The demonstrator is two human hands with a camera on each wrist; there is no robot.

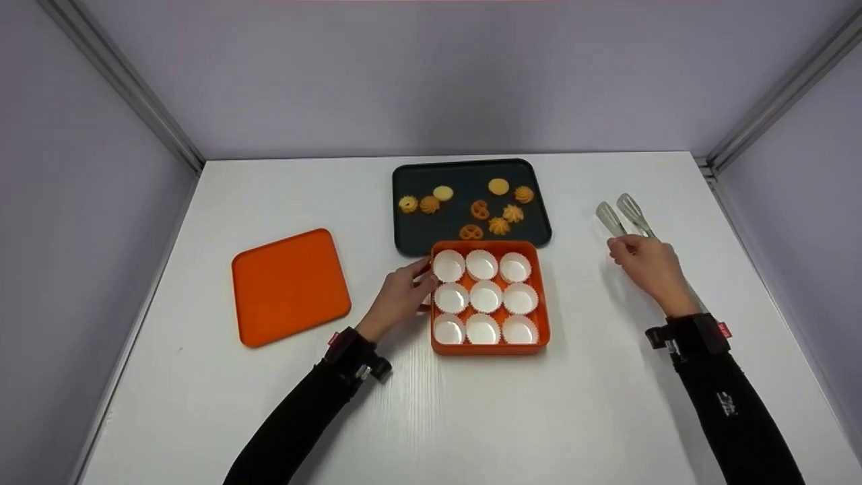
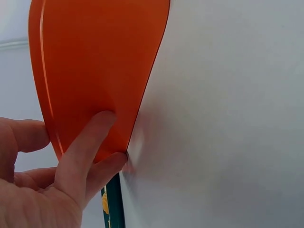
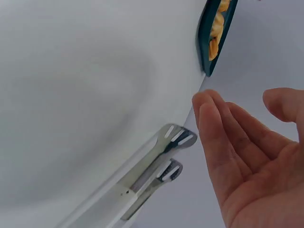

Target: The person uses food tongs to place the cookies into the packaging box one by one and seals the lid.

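An orange square box (image 1: 491,349) holds several white fluted paper cups (image 1: 485,296) in rows. My left hand (image 1: 402,294) grips its left side. In the left wrist view, the fingers (image 2: 88,149) lie against the outer wall and the thumb meets the rim. My right hand (image 1: 650,266) hovers over the handle part of metal serving tongs (image 1: 613,219) with slotted ends. In the right wrist view, its fingers are together and extended, the thumb apart, with nothing between them. The tongs (image 3: 156,156) lie to the left of that hand.
Behind the box is a dark green tray (image 1: 421,232) with several biscuits (image 1: 513,213), some of them pretzel-shaped. A flat orange lid (image 1: 289,286) lies on the white table (image 1: 417,424) to the left. Pale walls (image 1: 471,81) surround the back and sides.
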